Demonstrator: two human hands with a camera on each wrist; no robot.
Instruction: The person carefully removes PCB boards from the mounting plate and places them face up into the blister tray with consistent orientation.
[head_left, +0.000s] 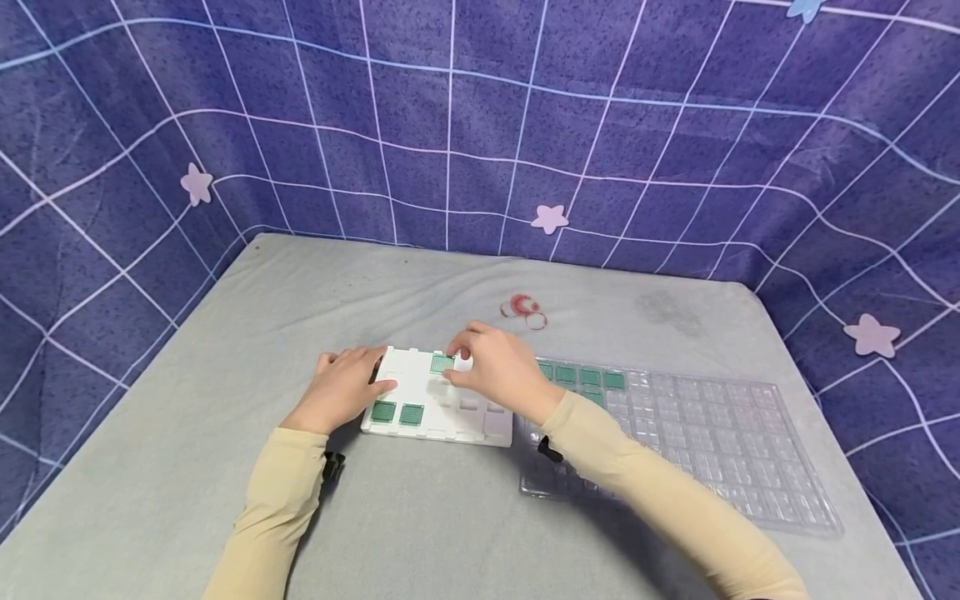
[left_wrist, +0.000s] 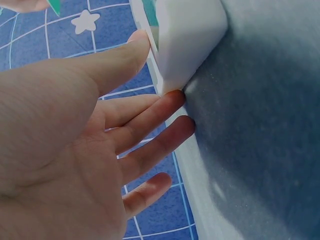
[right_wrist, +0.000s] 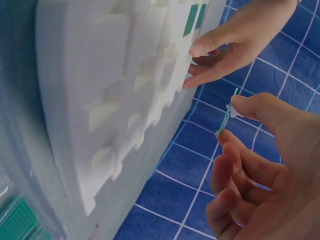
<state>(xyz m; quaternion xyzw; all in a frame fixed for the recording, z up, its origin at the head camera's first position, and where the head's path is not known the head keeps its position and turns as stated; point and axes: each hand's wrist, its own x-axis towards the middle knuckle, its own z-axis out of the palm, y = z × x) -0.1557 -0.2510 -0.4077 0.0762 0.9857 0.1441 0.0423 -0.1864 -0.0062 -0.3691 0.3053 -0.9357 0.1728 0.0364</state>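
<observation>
My right hand (head_left: 501,365) pinches a small green perforated circuit board (head_left: 441,362) by its edges, thumb against index finger. In the right wrist view the board (right_wrist: 228,113) appears edge-on, apart from the white slotted tray (right_wrist: 107,55). Below it in the head view lies that tray (head_left: 408,382), with two green boards (head_left: 411,414) seated in its front left slots. At the tray's left end is my left hand (head_left: 339,387). Its thumb rests on the top rim, while the fairly straight fingers (left_wrist: 165,107) touch the end wall and corner.
Right of the white tray stretches a large clear plastic tray (head_left: 757,450) of many pockets, with several green boards (head_left: 590,377) at its back left. My right forearm crosses over it. A grey cloth (head_left: 225,467) covers the table, and a blue gridded curtain (head_left: 480,125) borders it.
</observation>
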